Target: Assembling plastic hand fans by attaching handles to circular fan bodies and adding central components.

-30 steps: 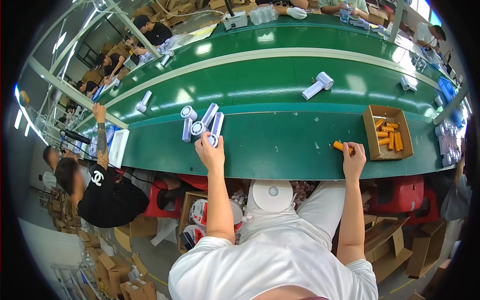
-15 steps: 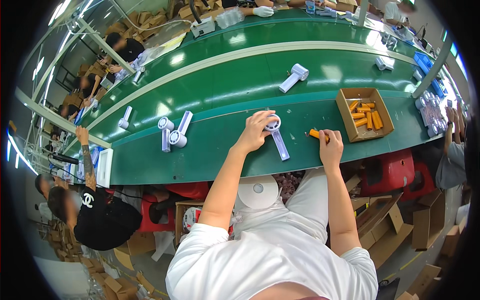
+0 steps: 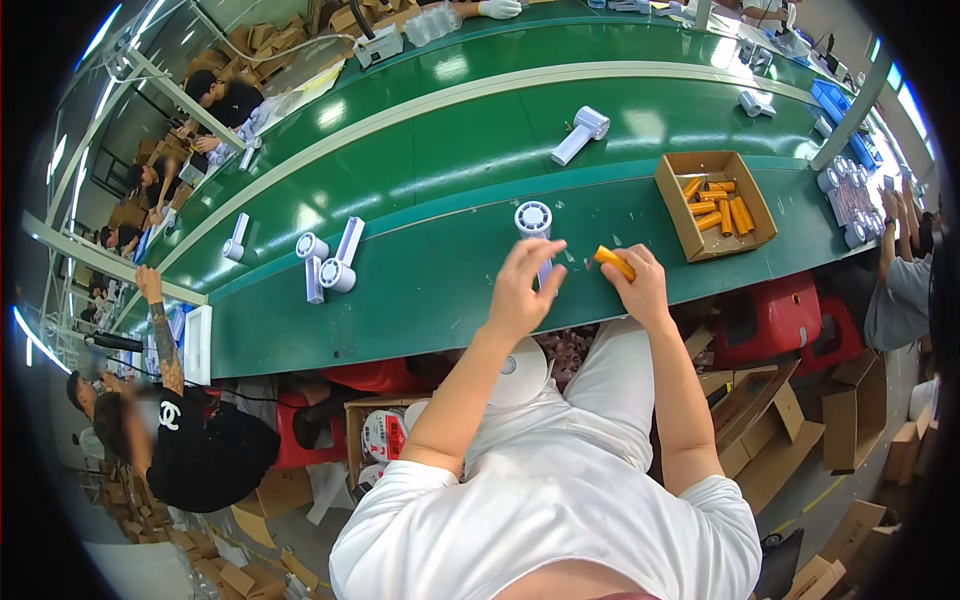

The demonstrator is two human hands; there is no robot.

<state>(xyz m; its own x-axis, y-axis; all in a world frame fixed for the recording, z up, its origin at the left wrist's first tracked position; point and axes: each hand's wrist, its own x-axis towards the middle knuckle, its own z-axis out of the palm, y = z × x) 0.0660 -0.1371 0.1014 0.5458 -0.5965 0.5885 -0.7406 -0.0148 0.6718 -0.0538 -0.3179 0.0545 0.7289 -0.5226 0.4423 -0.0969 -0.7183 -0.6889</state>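
Around the right hand [image 3: 643, 287]
Left of its grip lies a fan [image 3: 533, 216], farther left three more fans [image 3: 337, 275]; behind-right, a box [image 3: 673, 210] containing cylinders [image 3: 739, 216].

Fans [image 3: 533, 217], box [image 3: 676, 207] on green table [image 3: 430, 275]

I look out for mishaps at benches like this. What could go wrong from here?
The orange cylinder juts out from the fingers of the right hand, so it might slip. The left hand is open, partly hiding the pale fan, so a stray move could shift it. The open box stands near the right hand; a knock could jostle it.
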